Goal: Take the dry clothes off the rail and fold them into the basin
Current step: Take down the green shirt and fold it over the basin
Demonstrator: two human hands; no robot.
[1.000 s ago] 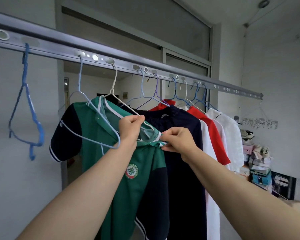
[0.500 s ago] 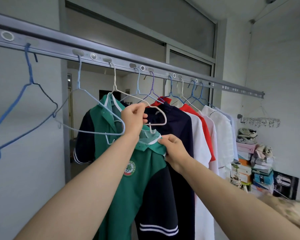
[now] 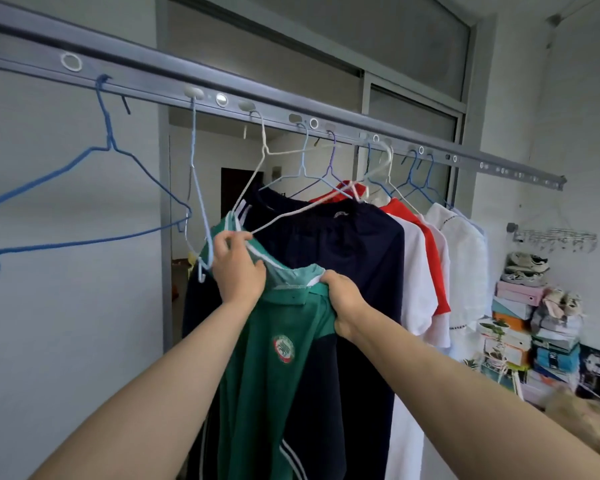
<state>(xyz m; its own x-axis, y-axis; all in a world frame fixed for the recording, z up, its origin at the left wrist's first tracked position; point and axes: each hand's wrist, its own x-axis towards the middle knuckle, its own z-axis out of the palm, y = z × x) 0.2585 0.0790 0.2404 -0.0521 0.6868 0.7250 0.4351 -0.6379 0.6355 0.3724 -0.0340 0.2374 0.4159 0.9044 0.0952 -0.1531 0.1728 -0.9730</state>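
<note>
**Green shirt held by the collar under the rail**

The green polo shirt (image 3: 264, 375) is held up by both hands just under the rail (image 3: 146, 77). A round badge (image 3: 284, 348) is seen on its chest. Dark blue sleeves are sewn to it, and white stripes are seen on one of them. One side of the collar is gripped by the left hand (image 3: 238, 271), with the fingers curled round the cloth. The same spot is met by one end of a white wire hanger (image 3: 265, 148), which is hooked on the rail and tipped to one side. Whether the wire is also held by that hand cannot be told. The other side of the collar is bunched up and squeezed by the right hand (image 3: 345, 303).

Right behind the shirt, a dark blue garment (image 3: 354, 258) is hung. Further right, a white shirt (image 3: 414, 271), a red shirt (image 3: 439, 289) and another white top (image 3: 465, 271) are hung close together.

Just left of the green shirt, a bare light blue hanger (image 3: 193, 150) is hooked on the rail. A bare darker blue hanger (image 3: 111, 140) is hung further left.

Far to the right, shoe boxes (image 3: 516, 296) are stacked by the wall, and shoes (image 3: 527, 265) are set on top.
</note>
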